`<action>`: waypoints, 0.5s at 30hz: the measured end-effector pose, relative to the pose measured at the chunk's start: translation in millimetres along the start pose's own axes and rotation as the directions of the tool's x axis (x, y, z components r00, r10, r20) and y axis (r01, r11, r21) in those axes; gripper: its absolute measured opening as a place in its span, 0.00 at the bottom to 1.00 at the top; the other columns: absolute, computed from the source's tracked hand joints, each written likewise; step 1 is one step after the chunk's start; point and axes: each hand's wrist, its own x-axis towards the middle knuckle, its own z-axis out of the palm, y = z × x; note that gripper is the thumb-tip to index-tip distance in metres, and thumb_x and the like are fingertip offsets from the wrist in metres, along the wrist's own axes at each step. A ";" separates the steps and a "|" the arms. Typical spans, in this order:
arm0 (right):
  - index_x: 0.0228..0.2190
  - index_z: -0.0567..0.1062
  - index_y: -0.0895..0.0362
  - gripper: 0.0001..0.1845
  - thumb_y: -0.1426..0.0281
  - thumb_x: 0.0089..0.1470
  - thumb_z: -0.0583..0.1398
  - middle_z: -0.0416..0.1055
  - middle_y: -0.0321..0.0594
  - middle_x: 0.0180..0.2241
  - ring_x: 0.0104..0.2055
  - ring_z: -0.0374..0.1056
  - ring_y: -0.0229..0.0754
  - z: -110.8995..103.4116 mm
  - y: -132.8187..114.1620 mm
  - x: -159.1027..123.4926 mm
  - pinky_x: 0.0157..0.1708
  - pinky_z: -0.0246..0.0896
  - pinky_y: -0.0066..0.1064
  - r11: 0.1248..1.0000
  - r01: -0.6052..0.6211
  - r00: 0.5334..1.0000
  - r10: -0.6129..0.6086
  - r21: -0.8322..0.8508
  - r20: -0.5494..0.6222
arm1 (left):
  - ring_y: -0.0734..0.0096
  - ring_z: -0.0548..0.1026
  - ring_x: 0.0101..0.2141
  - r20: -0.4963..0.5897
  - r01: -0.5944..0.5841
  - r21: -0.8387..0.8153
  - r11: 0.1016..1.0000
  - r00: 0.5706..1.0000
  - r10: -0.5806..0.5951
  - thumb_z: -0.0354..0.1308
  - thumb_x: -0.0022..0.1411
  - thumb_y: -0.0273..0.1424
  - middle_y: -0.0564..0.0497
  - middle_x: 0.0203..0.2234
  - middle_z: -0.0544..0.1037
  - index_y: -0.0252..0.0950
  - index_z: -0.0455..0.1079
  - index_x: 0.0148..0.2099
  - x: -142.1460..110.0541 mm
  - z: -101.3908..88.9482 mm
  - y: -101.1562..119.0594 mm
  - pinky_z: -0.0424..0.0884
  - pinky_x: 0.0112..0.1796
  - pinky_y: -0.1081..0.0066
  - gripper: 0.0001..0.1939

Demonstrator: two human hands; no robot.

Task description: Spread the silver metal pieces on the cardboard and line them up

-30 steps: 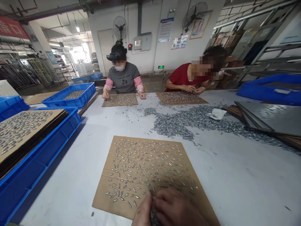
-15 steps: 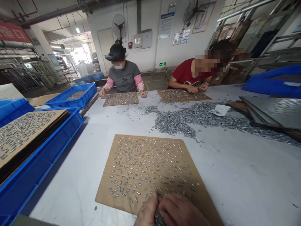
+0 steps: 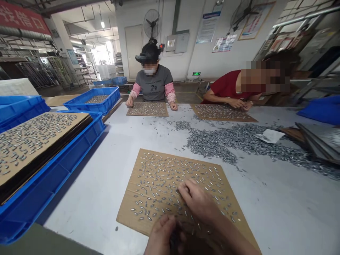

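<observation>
In front of me lies a sheet of brown cardboard strewn with small spindle-shaped metal pieces. My right hand reaches over the middle of the sheet, its thumb and fingers pinched together low over the pieces; what is between the fingertips is too small to make out. Nearer to me, at the sheet's front edge, my left hand is curled closed around a clump of the metal pieces, now mostly in shadow.
A long heap of metal pieces spreads across the white table, with a white scrap on it. Blue crates stand at left, one holding stacked, covered boards. Across the table two people bend over similar boards. Dark sheets lie at right.
My right hand has moved away from my left, forward over the middle of the cardboard. My left hand stays closed near the front edge. The view has turned slightly left.
</observation>
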 end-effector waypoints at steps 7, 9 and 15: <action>0.20 0.64 0.50 0.19 0.69 0.64 0.51 0.66 0.37 0.21 0.24 0.63 0.41 38.2 11.3 40.0 0.26 0.52 0.33 0.997 -0.027 0.999 0.024 -0.075 -0.049 | 0.77 0.67 0.19 0.105 -0.021 0.055 0.998 0.994 0.015 0.68 0.50 0.59 0.53 0.21 0.75 0.36 0.66 0.33 6.5 -17.6 -4.0 0.54 0.24 0.73 0.31; 0.19 0.62 0.50 0.20 0.69 0.64 0.52 0.64 0.36 0.21 0.22 0.61 0.40 45.6 14.3 38.9 0.25 0.50 0.33 0.995 0.009 0.997 -0.018 -0.103 -0.081 | 0.77 0.67 0.18 0.090 -0.027 0.060 0.998 0.996 0.022 0.68 0.51 0.59 0.53 0.21 0.75 0.35 0.67 0.33 8.8 -22.0 -4.7 0.54 0.23 0.73 0.30; 0.23 0.65 0.51 0.15 0.72 0.62 0.52 0.68 0.39 0.25 0.27 0.66 0.42 52.2 19.9 40.9 0.27 0.52 0.33 0.983 0.007 0.998 -0.018 -0.186 -0.057 | 0.78 0.65 0.16 0.056 0.004 -0.014 1.000 0.998 -0.003 0.70 0.47 0.58 0.55 0.19 0.75 0.37 0.67 0.32 11.7 -21.4 -2.7 0.52 0.22 0.74 0.30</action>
